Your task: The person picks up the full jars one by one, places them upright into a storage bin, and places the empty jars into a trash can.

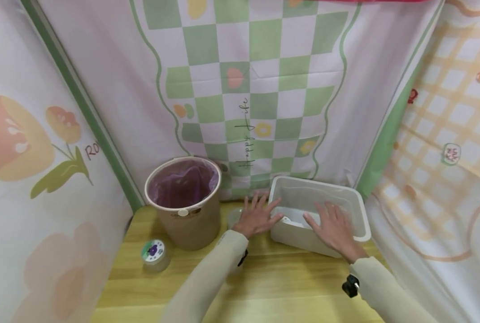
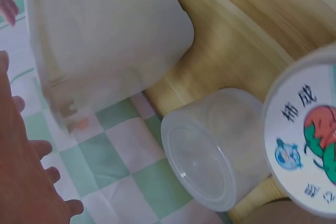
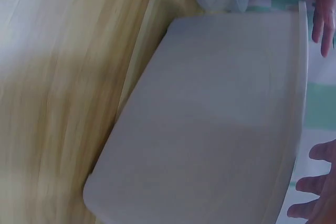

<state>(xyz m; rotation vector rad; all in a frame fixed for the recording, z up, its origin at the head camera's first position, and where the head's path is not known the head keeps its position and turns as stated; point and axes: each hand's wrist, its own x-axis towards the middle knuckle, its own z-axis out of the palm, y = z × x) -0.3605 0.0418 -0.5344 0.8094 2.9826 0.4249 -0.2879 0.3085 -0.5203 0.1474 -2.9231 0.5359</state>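
Both hands are spread with straight fingers and hold nothing. My left hand (image 1: 257, 218) hovers by the left end of a white plastic bin (image 1: 304, 240), its fingertips overlapping the rim in the head view. Over the bin's front right part is my right hand (image 1: 335, 227), palm down. A small white item with dark marks (image 1: 285, 219) shows inside the bin. Near the left forearm, the left wrist view has a clear plastic jar (image 2: 202, 156) and a second jar with a strawberry-printed lid (image 2: 315, 135); the sleeve partly hides them in the head view.
A beige trash can (image 1: 191, 224) with a purple liner stands left of the hands. In front of it is a jar with a purple flower lid (image 1: 155, 256). Printed cloth (image 1: 264, 80) hangs behind and at both sides of the wooden table (image 1: 288, 291).
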